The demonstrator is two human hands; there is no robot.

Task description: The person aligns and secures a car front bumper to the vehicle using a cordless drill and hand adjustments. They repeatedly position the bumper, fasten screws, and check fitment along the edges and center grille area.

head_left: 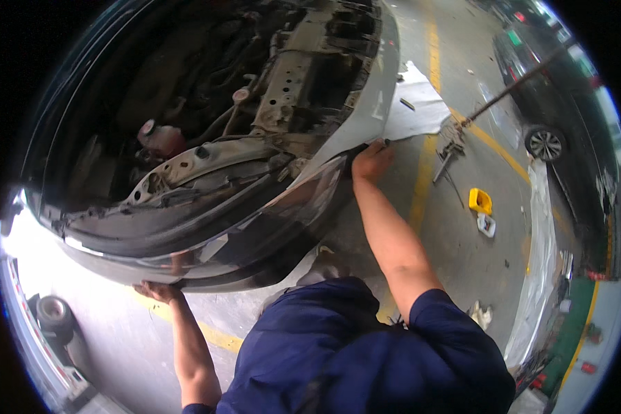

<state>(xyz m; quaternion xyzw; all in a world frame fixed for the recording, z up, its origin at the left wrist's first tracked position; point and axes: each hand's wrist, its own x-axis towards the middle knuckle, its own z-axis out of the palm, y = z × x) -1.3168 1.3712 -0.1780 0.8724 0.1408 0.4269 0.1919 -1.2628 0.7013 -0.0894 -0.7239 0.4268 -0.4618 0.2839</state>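
In front of me is a car with its engine bay (207, 103) exposed and a glossy dark bumper (276, 238) across its front. My left hand (157, 291) grips the bumper's lower edge from below, with some fingers hidden by it. Toward the far right, my right hand (372, 162) is closed around the bumper's end, beside the grey-white painted panel (352, 134). Behind the bumper runs a pale metal cross member (186, 165). A reservoir with a pale cap (160, 136) sits inside the bay.
A white sheet (417, 103) lies on the floor at the right, near a metal jack-like tool with a long bar (452, 141). Beyond are a yellow container (480, 201), a small white container (486, 225) and a dark parked car (566, 103). A wheel (54, 314) shows at left.
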